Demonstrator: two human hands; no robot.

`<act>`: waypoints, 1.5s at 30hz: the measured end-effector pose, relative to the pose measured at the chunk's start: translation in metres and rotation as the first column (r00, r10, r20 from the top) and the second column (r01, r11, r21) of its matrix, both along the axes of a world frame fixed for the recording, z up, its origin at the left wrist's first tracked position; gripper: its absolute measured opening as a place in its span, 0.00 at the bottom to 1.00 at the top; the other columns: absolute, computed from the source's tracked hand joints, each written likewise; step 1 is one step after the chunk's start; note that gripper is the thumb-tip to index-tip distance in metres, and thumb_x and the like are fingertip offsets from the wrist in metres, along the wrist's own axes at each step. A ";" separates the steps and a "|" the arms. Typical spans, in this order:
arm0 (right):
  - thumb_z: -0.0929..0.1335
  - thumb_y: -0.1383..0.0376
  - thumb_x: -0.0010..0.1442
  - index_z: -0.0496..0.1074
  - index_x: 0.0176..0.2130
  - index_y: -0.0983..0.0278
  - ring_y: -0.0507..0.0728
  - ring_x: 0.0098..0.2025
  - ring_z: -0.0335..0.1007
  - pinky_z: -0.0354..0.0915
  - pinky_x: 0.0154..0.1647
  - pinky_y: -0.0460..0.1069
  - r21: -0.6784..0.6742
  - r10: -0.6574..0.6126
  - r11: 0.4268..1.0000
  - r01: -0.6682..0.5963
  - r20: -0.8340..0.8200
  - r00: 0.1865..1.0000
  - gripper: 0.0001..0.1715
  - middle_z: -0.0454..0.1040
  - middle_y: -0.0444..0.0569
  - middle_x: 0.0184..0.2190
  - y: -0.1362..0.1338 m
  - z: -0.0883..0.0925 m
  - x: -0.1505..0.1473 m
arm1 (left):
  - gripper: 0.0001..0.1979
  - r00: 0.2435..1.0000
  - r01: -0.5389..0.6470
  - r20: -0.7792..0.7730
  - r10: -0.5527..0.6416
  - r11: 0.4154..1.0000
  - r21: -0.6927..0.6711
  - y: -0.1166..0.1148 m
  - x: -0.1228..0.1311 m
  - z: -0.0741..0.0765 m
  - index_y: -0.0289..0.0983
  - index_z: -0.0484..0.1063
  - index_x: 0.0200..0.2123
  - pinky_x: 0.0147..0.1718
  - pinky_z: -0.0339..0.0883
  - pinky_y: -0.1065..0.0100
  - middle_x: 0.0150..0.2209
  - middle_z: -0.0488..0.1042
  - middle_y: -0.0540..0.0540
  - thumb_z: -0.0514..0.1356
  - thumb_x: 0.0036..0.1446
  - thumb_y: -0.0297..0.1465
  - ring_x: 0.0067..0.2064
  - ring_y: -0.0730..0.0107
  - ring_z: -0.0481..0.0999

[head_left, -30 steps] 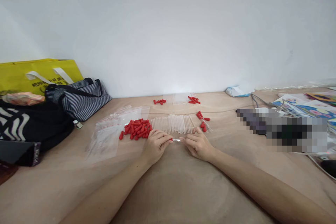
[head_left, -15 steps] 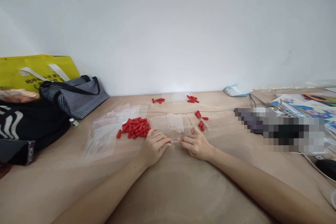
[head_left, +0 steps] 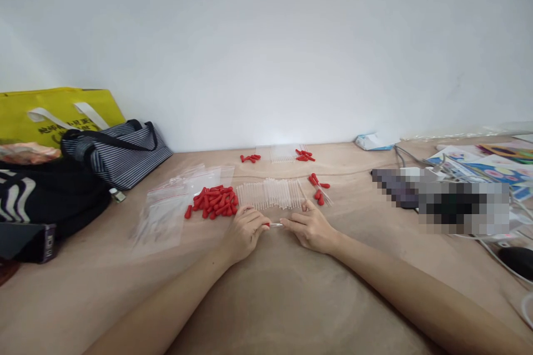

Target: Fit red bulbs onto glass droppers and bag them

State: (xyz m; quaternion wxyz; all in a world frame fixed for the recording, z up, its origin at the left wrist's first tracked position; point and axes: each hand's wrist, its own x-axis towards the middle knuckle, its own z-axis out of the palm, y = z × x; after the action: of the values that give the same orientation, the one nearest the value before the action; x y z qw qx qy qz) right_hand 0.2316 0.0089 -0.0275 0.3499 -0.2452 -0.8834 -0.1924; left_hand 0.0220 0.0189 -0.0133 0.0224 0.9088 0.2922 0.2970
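My left hand (head_left: 245, 231) pinches a red rubber dropper bulb (head_left: 267, 225), mostly covered by the fingers. Closed on the other end of a thin clear dropper tube (head_left: 275, 225) is my right hand (head_left: 310, 227). Tube and bulb lie in one line between my fingertips; the joint is too small to make out. Just beyond the hands lies a row of clear tubes (head_left: 270, 194). A heap of red bulbs (head_left: 214, 201) sits left of that row. To its right are several red-bulbed droppers (head_left: 319, 189), some with tubes showing.
Clear zip bags (head_left: 162, 213) lie left of the bulbs. More bulbs (head_left: 250, 158) and tubes (head_left: 283, 154) lie near the wall. A striped bag (head_left: 120, 152) and yellow bag (head_left: 95, 105) stand at left. Papers (head_left: 491, 169), cables and a black mouse (head_left: 516, 262) occupy the right.
My right fingertips have shifted slightly left along the tube, closer to the left hand. The left hand keeps its pinch on the bulb; the view has moved a little.
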 end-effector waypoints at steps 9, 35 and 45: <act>0.56 0.75 0.58 0.69 0.36 0.68 0.49 0.25 0.60 0.46 0.31 0.50 0.136 -0.028 0.991 0.020 0.055 0.998 0.15 0.70 0.44 0.22 -0.001 0.004 0.001 | 0.09 0.999 0.033 -0.002 -0.033 0.998 -0.058 -0.001 0.001 0.001 0.36 0.69 0.30 0.45 0.53 0.62 0.27 0.74 0.50 0.51 0.57 0.29 0.30 0.73 0.70; 0.60 0.66 0.60 0.71 0.36 0.64 0.51 0.29 0.59 0.50 0.36 0.49 -0.141 -0.057 0.989 0.047 -0.070 0.996 0.11 0.69 0.45 0.23 -0.004 0.002 0.000 | 0.07 1.000 -0.025 -0.014 0.027 0.988 0.149 -0.003 -0.001 0.001 0.40 0.70 0.37 0.53 0.46 0.55 0.33 0.76 0.50 0.55 0.56 0.32 0.39 0.69 0.71; 0.62 0.67 0.55 0.70 0.26 0.64 0.53 0.31 0.58 0.46 0.38 0.53 -0.071 -0.283 0.956 0.286 0.045 0.958 0.09 0.68 0.46 0.23 -0.005 0.004 0.002 | 0.14 0.994 -0.101 -0.031 0.102 0.994 0.037 0.002 -0.010 -0.006 0.41 0.66 0.47 0.53 0.51 0.50 0.45 0.72 0.46 0.52 0.57 0.30 0.49 0.64 0.68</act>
State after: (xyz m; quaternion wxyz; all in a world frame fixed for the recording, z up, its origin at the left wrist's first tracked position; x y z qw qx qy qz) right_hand 0.2333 0.0036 -0.0236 0.2937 -0.3798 -0.8515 -0.2108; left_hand 0.0125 0.0213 -0.0189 -0.0137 0.8977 0.3332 0.2879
